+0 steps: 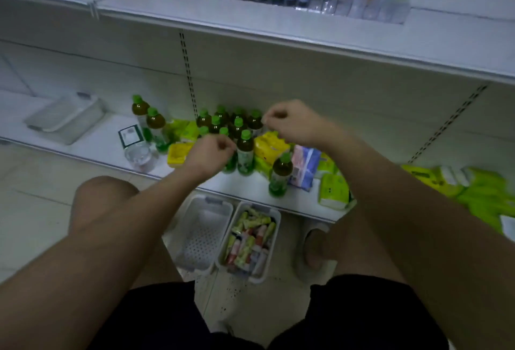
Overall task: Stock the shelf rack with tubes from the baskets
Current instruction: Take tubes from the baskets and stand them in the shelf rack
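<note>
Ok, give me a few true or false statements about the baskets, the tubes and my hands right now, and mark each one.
1. The right basket on the floor holds tubes. True.
2. The left basket beside it is full of tubes. False: it shows only its bare perforated bottom.
3. Both hands are raised in front of the lower shelf. True: the left hand and right hand are up by the green-capped bottles.
4. The right hand is gripping a bottle by its cap. False: it is loosely closed and holds no visible object.
5. The rack on the upper shelf has no tubes in it. False: tubes stand in most of its slots.
</note>
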The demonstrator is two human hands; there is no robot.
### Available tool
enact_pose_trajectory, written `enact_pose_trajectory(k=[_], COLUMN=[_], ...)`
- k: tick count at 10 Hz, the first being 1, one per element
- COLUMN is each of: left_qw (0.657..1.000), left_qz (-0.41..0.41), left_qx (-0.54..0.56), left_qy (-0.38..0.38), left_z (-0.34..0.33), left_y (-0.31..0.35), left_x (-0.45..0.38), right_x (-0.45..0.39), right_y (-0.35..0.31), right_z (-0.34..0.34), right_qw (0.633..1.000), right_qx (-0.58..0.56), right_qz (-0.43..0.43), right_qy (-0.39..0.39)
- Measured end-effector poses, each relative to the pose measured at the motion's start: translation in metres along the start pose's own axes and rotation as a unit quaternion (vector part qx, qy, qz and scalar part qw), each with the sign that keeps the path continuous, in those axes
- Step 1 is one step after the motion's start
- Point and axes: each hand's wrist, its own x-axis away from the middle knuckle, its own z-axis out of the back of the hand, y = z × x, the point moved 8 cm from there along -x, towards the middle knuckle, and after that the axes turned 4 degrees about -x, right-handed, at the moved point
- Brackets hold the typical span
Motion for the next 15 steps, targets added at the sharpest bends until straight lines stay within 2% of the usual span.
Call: enact_pose_trajectory(k=[1,2,3,5,6,7,9,10,11,12,13,15], left_qw=[0.994,0.985,0.973,0.95,0.936,0.927,0.928,0.928,0.922,0.929,0.935,0.941], left_qz=[0.067,0.117,0.157,0.245,0.282,0.288,0.3,0.316,0.316,0.305,0.318,0.311], left_qx=[-0.024,-0.016,-0.033,-0.003,0.012,-0.035,-0.044,-0.026,-0.086,-0.093,-0.008,0.025], left_qy=[-0.077,-0.127,-0.168,-0.193,-0.211,-0.239,-0.218,-0.194,-0.204,-0.185,-0.155,-0.131], left_z=[-0.055,-0.105,-0.146,-0.217,-0.253,-0.288,-0.326,-0.337,-0.339,-0.333,-0.325,-0.29], left_y=[-0.047,-0.088,-0.127,-0.183,-0.197,-0.213,-0.227,-0.232,-0.233,-0.234,-0.235,-0.222], left_x=[0.006,0.018,0.024,0.026,0.033,0.042,0.057,0.064,0.059,0.054,0.055,0.04], right_x=[-0.004,0.002,0.007,-0.009,-0.022,-0.03,-0.056,-0.059,-0.053,-0.05,-0.053,-0.057], right_y=[0.056,0.116,0.172,0.245,0.262,0.289,0.332,0.347,0.352,0.348,0.34,0.325], right_z=[-0.062,-0.117,-0.146,-0.197,-0.236,-0.275,-0.327,-0.329,-0.329,-0.328,-0.318,-0.279], right_qw=[0.997,0.984,0.971,0.941,0.93,0.928,0.937,0.933,0.935,0.934,0.947,0.963], right_qx=[-0.014,-0.033,-0.03,0.038,0.041,0.054,0.136,0.164,0.155,0.166,0.137,0.024], right_qz=[-0.059,-0.128,-0.176,-0.25,-0.258,-0.253,-0.179,-0.168,-0.173,-0.154,-0.143,-0.208], right_qy=[-0.041,-0.12,-0.159,-0.224,-0.26,-0.266,-0.268,-0.272,-0.27,-0.275,-0.254,-0.172])
